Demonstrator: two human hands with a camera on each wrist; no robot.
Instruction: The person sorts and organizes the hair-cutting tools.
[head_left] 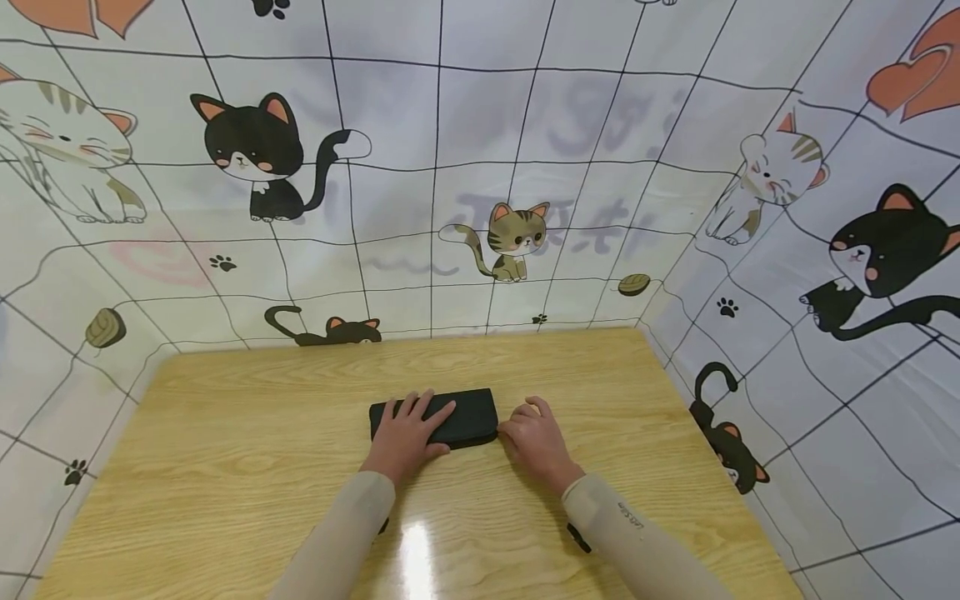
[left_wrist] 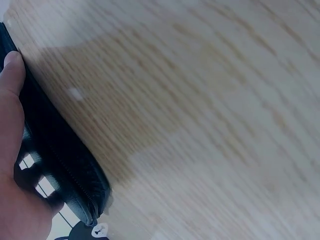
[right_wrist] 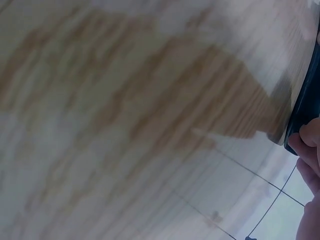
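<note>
A black zippered case (head_left: 472, 414), long and flat, lies on the wooden table. A zip seam runs along its edge in the left wrist view, where the case (left_wrist: 60, 150) slants down the left side. Spread over the left part of its top is my left hand (head_left: 405, 435), fingers extended and thumb (left_wrist: 13, 70) along the near edge. At the near right corner, my right hand (head_left: 538, 440) pinches with thumb and curled fingers. In the right wrist view those fingertips (right_wrist: 311, 134) meet the case's end; what small part they grip is hidden.
The light wood table (head_left: 247, 450) reaches back to a cloth wall (head_left: 405, 200) printed with cats and grid lines. A similar side wall (head_left: 810, 400) stands to the right. Glare shows near the table's front.
</note>
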